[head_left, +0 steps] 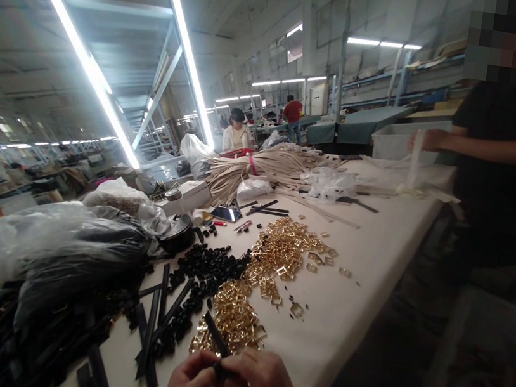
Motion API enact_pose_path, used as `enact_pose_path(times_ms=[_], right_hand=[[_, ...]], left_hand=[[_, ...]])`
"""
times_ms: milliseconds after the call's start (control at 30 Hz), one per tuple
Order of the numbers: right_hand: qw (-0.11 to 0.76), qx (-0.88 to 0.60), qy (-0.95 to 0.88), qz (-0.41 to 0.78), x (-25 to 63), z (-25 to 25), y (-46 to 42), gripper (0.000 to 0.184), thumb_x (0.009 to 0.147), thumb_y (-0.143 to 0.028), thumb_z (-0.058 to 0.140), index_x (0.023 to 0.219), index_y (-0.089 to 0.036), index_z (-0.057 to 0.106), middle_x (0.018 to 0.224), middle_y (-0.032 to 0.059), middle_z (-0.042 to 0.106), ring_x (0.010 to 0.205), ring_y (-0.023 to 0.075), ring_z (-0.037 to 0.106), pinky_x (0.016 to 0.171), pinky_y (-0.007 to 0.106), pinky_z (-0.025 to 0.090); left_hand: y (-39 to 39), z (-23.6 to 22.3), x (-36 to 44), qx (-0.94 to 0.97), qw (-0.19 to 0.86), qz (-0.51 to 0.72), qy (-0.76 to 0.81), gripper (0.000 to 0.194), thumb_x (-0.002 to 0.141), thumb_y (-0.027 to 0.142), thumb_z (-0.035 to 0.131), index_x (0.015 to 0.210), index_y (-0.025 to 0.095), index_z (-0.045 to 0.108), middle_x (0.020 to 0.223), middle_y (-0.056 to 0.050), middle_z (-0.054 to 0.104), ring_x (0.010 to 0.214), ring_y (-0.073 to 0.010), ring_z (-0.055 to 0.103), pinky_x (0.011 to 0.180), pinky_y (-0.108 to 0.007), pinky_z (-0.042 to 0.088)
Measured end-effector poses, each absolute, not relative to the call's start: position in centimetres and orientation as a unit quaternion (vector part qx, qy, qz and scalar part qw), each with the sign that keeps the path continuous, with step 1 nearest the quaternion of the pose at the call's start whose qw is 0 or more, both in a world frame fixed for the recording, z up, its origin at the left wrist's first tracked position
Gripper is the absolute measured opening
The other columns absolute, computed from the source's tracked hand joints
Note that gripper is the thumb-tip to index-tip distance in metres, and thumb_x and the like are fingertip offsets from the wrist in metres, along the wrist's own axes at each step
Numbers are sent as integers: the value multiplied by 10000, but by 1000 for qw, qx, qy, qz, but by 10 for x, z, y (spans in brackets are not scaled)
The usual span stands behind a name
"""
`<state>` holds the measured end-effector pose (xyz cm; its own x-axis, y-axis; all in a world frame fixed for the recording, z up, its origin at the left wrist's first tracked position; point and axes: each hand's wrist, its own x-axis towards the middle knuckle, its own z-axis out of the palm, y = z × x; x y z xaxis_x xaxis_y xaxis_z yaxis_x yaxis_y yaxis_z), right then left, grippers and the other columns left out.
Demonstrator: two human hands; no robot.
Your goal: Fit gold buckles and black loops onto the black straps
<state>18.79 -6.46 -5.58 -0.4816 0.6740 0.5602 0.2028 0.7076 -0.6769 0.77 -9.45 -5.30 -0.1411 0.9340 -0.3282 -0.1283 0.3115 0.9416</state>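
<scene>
Pinching a strap (217, 336) this side of the buckles (237, 316), the left hand (189, 384) and right hand (264, 383) had fingers clamped on it. Long axis ran kinda diagonal, far end pointing away and leftward over them. Left of the buckles, a clear bag (56, 226) had dark stuff (86, 254) showing through.

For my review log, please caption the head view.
Left hand and right hand hold a black strap near gold-toned buckles.

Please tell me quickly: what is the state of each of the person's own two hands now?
Left hand: closed, holding a black strip.
Right hand: closed, holding the same black strip.
</scene>
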Motion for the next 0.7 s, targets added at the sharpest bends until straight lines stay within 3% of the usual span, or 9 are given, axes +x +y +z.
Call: enact_pose_path(times_ms=[367,567,700], right_hand=[[422,-298,-756,402,191,-52,-67,103,845,-265,672,919,-221,726,826,14,732,759,146,671,714,212,469],[436,-296,-774,351,192,-56,-68,76,852,-235,630,849,-199,697,772,15,702,717,138,644,678,220,438],[455,-282,-772,343,192,-56,-66,98,881,-233,599,849,-199,685,777,18,699,722,129,644,679,212,438]], left_hand=[[-98,-49,10,326,601,498,533,456,478,465,886,678,124,660,554,-28,611,477,-85,482,493,-206,347],[-97,-49,9,330,611,486,531,504,470,491,896,725,121,669,570,-36,626,485,-95,509,496,-213,374],[-97,-48,9,338,586,486,553,516,466,511,894,687,136,617,518,-11,591,429,-83,469,433,-193,324]])
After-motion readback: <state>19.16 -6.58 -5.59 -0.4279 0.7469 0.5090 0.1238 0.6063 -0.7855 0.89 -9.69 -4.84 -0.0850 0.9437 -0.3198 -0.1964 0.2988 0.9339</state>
